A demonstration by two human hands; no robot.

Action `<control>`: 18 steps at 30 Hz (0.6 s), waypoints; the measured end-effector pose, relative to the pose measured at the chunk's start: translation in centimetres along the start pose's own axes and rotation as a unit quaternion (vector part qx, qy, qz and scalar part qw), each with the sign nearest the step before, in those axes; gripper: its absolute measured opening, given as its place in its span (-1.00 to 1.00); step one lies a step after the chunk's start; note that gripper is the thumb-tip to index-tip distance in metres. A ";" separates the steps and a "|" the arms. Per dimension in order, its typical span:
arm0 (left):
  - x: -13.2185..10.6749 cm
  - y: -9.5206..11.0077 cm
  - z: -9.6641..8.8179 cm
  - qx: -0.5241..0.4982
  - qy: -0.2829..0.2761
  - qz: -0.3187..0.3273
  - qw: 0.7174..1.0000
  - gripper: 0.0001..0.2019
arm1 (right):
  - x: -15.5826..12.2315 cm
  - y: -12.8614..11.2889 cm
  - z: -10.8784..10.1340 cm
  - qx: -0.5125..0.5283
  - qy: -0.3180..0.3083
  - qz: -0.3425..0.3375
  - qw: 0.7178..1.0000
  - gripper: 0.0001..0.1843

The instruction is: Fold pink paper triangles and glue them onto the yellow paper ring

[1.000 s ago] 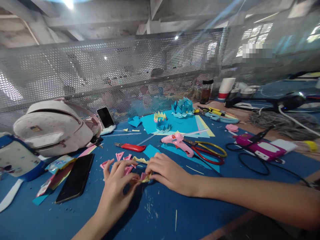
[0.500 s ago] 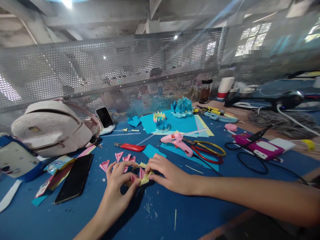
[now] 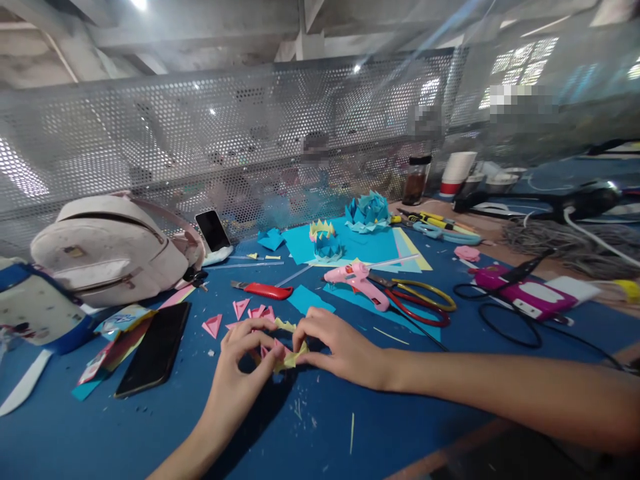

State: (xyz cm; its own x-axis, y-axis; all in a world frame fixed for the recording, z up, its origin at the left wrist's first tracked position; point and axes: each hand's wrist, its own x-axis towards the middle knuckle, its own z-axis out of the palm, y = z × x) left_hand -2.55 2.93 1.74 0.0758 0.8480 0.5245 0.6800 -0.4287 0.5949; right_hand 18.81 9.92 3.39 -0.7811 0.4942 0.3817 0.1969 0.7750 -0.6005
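My left hand and my right hand meet low in the middle over the blue table. Both pinch a small folded paper piece of pink and yellow triangles, fingers curled round it. Loose pink paper triangles lie just behind my left hand. A pink glue gun and red-and-yellow scissors rest beyond my right hand.
A black phone lies at the left, near a white backpack. A red box cutter, blue paper flowers, coloured sheets, a pink device with black cable, cups and a perforated metal screen fill the back.
My left fingers have curled in tighter round the paper piece and the piece has turned a little. The camera view has shifted slightly; nothing else has moved.
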 end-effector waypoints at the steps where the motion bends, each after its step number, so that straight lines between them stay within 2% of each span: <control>1: 0.0 -0.1 -0.1 -0.018 -0.008 -0.009 1.000 -0.77 | 0.0 0.1 0.0 0.001 0.007 0.010 1.000 -0.87; 7: 0.3 0.4 -0.4 -0.075 -0.052 -0.131 0.987 -0.73 | 0.1 0.4 0.0 0.013 0.002 0.026 1.000 -0.85; 9: 0.3 0.8 -0.4 -0.098 -0.059 -0.153 0.982 -0.73 | 0.1 0.4 0.0 0.012 -0.002 0.023 1.000 -0.86; 14: 0.3 1.4 0.0 -0.126 -0.028 -0.166 0.978 -0.73 | 0.2 0.5 0.1 -0.018 -0.005 -0.018 1.000 -0.91; 18: 0.3 1.0 0.0 -0.098 -0.033 -0.147 0.984 -0.77 | 0.2 0.5 0.2 -0.029 0.010 -0.020 0.999 -0.94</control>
State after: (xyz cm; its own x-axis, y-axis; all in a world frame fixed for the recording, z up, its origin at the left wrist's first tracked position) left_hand -1.79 2.73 2.48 -0.0515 0.9601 0.2750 0.5258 -0.2080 0.8248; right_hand 18.63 10.27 3.01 -0.7771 0.4690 0.4197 0.1994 0.8160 -0.5426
